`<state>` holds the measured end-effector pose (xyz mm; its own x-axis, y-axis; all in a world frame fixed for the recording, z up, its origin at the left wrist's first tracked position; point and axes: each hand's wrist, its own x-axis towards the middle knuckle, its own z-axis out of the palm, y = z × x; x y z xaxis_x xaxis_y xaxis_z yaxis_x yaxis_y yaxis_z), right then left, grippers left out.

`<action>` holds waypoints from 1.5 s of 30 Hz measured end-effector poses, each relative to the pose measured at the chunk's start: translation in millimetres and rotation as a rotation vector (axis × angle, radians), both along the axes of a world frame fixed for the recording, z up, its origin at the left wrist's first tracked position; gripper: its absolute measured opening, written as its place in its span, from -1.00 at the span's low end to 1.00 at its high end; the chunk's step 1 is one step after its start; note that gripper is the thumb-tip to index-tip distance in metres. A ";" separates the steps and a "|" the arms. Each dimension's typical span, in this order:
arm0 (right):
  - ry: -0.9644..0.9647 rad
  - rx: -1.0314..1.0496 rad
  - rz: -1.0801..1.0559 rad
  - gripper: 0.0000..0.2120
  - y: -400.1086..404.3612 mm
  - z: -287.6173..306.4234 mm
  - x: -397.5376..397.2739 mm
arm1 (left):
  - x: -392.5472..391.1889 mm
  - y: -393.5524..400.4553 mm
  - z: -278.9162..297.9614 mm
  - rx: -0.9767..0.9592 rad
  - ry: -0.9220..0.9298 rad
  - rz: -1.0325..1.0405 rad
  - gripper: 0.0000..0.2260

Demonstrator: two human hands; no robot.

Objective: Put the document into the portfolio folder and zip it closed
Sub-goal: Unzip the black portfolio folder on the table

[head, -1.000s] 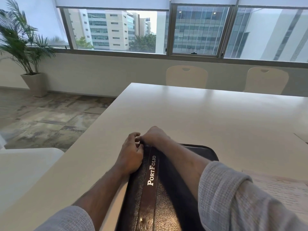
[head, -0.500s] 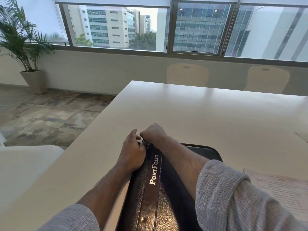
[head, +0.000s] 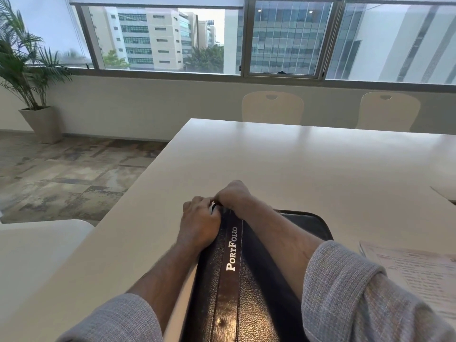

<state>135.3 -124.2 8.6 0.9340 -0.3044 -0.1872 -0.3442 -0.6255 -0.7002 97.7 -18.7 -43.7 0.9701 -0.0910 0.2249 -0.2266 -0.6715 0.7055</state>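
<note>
A dark leather portfolio folder (head: 234,280) with the gold word "PortFolio" on a brown strip lies closed on the white table (head: 296,164), close to me. My left hand (head: 199,223) presses on its far left corner, fingers curled. My right hand (head: 233,196) is at the same far corner with thumb and fingers pinched together on something small that is hidden, where the zipper edge runs. The two hands touch. A printed document (head: 417,275) lies flat on the table to the right of the folder, partly behind my right sleeve.
Two pale chairs (head: 272,107) stand at the table's far side under the windows. Left of the table is open floor with a potted palm (head: 32,77). A white surface (head: 32,248) sits at my near left. A dark seam (head: 444,196) marks the table's right side.
Both hands stay at the folder's far left corner. The left hand's fingers have curled in closer to the right hand's pinch. The folder and the document have not shifted.
</note>
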 end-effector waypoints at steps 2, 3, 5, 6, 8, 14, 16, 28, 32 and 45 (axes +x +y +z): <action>-0.003 -0.030 -0.028 -0.88 -4.4 -1.5 -2.2 | 0.5 -0.5 -1.0 0.080 0.003 -0.028 -0.65; -0.007 -0.042 -0.039 -0.90 -6.1 -2.5 -3.0 | 0.7 -0.6 -1.2 0.099 0.001 -0.033 -0.65; -0.010 -0.043 -0.050 -0.94 -7.0 -4.1 -4.3 | 1.1 -0.8 -1.4 0.110 0.000 -0.028 -0.66; -0.010 -0.037 -0.053 -0.94 -6.4 -4.2 -4.9 | 1.1 -0.7 -1.3 0.112 0.004 -0.025 -0.67; -0.010 -0.024 -0.062 -0.95 -5.2 -3.2 -7.0 | 1.5 -0.7 -1.7 0.119 0.011 -0.027 -0.67; -0.054 -0.090 -0.094 -0.90 -5.5 -6.0 -18.6 | 1.0 -2.4 -1.6 0.170 0.040 -0.036 -0.66; -0.090 -0.126 -0.104 -0.86 -4.7 -8.4 -23.3 | -0.7 -2.7 -1.5 0.182 0.036 -0.028 -0.65; -0.147 -0.129 -0.104 -0.80 -7.2 -18.0 -21.9 | -1.0 -3.3 1.5 0.192 0.051 -0.003 -0.65; -0.163 -0.124 -0.104 -0.79 -6.0 -18.8 -22.1 | 0.1 -3.1 2.1 0.196 0.051 -0.010 -0.66; -0.121 -0.084 -0.109 -0.80 -6.1 -8.6 -27.2 | 0.3 -3.9 2.3 0.214 0.051 -0.050 -0.63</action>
<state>108.0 -130.4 0.0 0.9087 -0.4150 -0.0447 -0.3295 -0.6474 -0.6873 98.0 -22.6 -41.4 0.9728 -0.1798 0.1459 -0.2310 -0.7961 0.5593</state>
